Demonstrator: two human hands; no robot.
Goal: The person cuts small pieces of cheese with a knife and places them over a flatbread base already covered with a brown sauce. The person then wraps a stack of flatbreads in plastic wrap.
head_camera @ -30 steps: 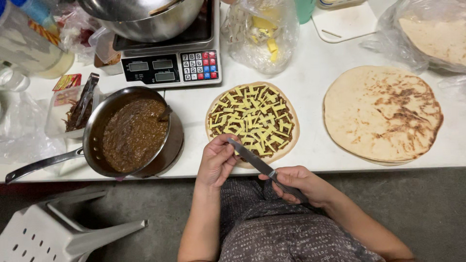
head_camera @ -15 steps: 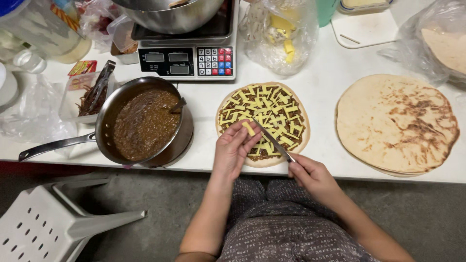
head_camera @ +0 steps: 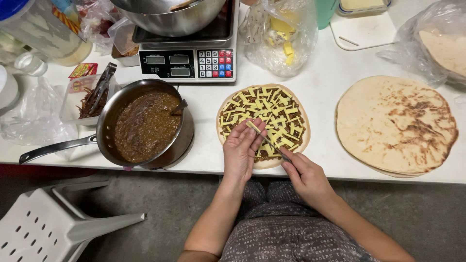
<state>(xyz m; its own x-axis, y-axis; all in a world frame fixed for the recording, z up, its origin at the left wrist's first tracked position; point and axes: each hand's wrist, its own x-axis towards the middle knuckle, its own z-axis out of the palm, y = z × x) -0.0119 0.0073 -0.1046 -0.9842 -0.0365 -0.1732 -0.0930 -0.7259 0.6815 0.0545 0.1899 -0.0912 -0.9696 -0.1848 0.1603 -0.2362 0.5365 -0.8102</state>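
A round flatbread [head_camera: 291, 104] spread with brown sauce and topped with several yellow cheese strips lies on the white table. My left hand [head_camera: 241, 151] hovers over its near edge, fingers holding a pale cheese strip [head_camera: 253, 126]. My right hand [head_camera: 306, 177] grips a knife [head_camera: 270, 142] whose blade points up-left to the cheese in my left fingers. Both hands are just above the flatbread's front rim.
A pan of brown sauce [head_camera: 143, 123] with a spoon sits left of the flatbread. Behind are a digital scale [head_camera: 189, 60] bearing a metal bowl, a bag of cheese [head_camera: 281, 36], and a tub of dark strips [head_camera: 87, 97]. Plain flatbreads [head_camera: 395, 123] lie right. A white chair [head_camera: 58, 223] stands lower left.
Both hands moved forward from the table's edge over the flatbread. The knife blade now meets a cheese strip held in my left fingers.
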